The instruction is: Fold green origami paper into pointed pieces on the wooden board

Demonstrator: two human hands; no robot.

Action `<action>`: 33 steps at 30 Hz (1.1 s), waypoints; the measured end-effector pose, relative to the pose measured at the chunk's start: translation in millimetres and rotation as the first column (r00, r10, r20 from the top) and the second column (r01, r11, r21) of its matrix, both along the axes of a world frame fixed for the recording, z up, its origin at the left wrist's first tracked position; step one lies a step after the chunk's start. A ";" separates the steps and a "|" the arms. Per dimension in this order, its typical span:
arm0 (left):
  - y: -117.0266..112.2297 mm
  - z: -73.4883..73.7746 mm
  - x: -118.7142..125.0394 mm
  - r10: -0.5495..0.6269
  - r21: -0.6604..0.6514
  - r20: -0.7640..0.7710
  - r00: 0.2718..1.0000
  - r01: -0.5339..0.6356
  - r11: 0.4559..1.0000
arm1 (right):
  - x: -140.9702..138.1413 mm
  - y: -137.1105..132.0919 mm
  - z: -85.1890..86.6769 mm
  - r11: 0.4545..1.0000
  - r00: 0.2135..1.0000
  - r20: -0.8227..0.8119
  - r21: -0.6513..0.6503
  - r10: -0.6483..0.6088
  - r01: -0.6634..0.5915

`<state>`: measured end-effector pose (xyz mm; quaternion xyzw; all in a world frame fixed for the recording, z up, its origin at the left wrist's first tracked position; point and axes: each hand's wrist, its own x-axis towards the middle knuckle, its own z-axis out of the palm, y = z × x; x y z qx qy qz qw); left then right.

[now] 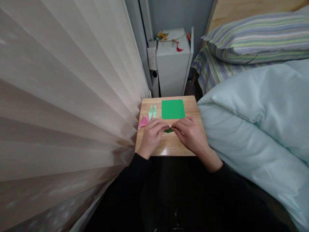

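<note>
While hands (152, 135) pinch one piece (169, 130), three papers (173, 109) lie.

- The left hand (152, 135) and right hand (190, 133) are bare.
- The left sleeve (136, 169) and right sleeve (225, 175) are long, plain black, ending at the wrists.
- Dark clothing (169, 193) covers the lap at 6 o'clock; its details are too dim to tell.

Your fingers (162, 126) hid most of the dark green paper (169, 130), so you couldn't tell its shape. The trinkets (166, 36) on the white cabinet (172, 64) were too small to identify. The right edge cut off the striped pillow (260, 38).
</note>
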<state>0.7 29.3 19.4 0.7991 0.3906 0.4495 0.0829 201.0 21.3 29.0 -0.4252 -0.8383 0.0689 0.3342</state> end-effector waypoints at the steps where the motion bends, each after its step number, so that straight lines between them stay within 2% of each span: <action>1: -0.3 0.3 0.5 0.002 0.004 -0.001 1.000 -0.002 1.000 | -1.0 -0.8 1.0 1.000 1.000 0.009 0.005 -0.005 0.005; 11: -5.9 6.7 6.9 0.025 0.024 -0.004 1.000 -0.025 0.999 | -3.1 -5.4 7.8 0.997 0.999 0.019 0.069 -0.045 0.044; 17: -9.0 10.4 9.0 0.046 0.012 0.034 0.998 -0.046 0.999 | -5.1 -6.9 9.4 1.000 0.998 -0.060 0.009 -0.008 0.008; 24: -10.7 10.1 10.8 0.068 -0.044 0.135 0.989 -0.062 0.997 | -5.8 -6.1 9.1 1.000 0.990 -0.140 -0.003 0.010 -0.010; 33: -12.2 11.0 13.3 0.059 -0.063 0.167 0.984 -0.049 0.997 | -8.6 -8.0 6.6 0.998 0.979 -0.204 -0.055 0.027 -0.039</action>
